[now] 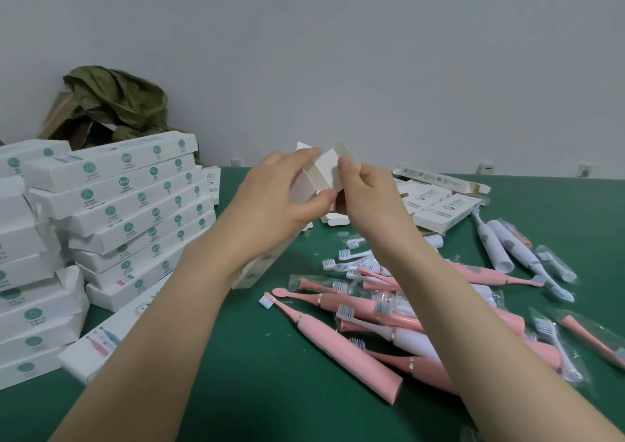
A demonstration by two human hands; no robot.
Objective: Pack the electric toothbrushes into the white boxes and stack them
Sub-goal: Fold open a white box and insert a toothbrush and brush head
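Currently mid-batch. Holding one white box (324,171) tilted above the green table (236,391), lower end down near the cloth, top end raised and open with flaps splayed. Gripping its upper part with left hand (280,194), fingers curled round the side; pinching a top flap with right hand (367,188) between thumb and forefinger. Cannot tell whether a brush is inside. Judged step: working the end flaps, either opening or closing.

Done: sizeable stack of closed boxes (135,201) to the left, several layers deep, somewhat uneven. Left to do: large loose pile of toothbrushes (358,306) on the right, pink and white handles, with spare heads in clear sleeves; a few unfilled boxes (443,211) lying beyond the pile. Estimate: well past the start, far from finished. Noting fewer empty boxes in view than brushes.
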